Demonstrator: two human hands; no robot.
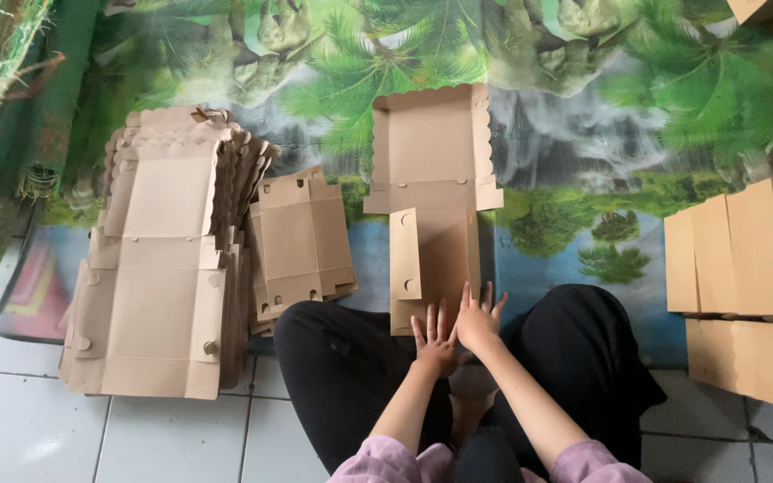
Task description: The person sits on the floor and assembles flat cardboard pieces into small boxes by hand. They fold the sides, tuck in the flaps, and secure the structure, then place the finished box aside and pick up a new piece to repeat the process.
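Observation:
A flat brown cardboard box blank (433, 206) lies on the printed floor mat (565, 170) in front of me, its scalloped lid panel at the far end and one side flap folded up. My left hand (433, 338) and my right hand (479, 315) rest side by side, palms down and fingers spread, on the near end of this blank. Neither hand holds anything. My legs in black trousers are crossed beneath them.
A tall stack of unfolded box blanks (167, 259) lies at the left, with a smaller pile of blanks (304, 237) beside it. Assembled brown boxes (749, 286) are stacked at the right. White floor tiles (29, 420) lie at the near left.

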